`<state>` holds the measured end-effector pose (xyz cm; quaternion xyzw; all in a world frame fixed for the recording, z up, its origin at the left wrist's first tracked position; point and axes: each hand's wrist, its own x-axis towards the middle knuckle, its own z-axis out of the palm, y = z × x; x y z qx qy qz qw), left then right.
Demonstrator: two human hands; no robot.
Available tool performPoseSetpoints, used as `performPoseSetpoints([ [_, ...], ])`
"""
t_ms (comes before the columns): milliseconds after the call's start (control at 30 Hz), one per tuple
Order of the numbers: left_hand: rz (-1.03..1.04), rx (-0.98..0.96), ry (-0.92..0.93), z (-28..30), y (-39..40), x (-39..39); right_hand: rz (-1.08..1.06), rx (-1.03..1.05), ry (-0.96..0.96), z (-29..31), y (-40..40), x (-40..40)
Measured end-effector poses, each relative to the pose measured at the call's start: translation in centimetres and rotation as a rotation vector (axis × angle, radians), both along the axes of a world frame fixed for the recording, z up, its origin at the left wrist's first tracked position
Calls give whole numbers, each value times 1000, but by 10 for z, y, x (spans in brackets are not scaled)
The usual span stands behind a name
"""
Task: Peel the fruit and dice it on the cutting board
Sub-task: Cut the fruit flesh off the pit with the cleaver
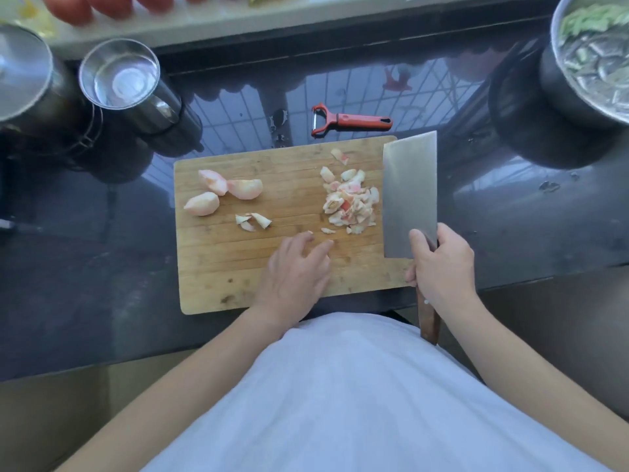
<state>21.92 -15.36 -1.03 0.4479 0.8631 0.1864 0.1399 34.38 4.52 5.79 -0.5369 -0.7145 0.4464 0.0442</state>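
Head view: the cleaver (pixel 410 194) lies flat along the right edge of the cutting board (pixel 238 267), blade pointing far, wooden handle near. The right hand (pixel 442 264) grips that handle. The left hand (pixel 296 270) rests on the board, fingers relaxed. Diced fruit (pixel 352 204) is heaped beside the blade; three peeled wedges (pixel 221 192) sit left. No writing is legible. The counter (pixel 102 267) is dark and glossy.

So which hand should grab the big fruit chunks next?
Left. The left hand is free on the cutting board, nearer the big fruit chunks. The right hand grips the cleaver.
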Motion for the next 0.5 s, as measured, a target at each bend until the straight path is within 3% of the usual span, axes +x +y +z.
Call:
performPoseSetpoints([
  [200, -53, -42, 95, -8, 3, -1, 69, 23, -23, 2, -7, -4],
  [367, 345, -43, 39, 5, -59, -61, 197, -17, -57, 1, -15, -8],
  [500, 424, -77, 83, 7, -90, -94, 436, -56, -173, -8, -43, -18],
])
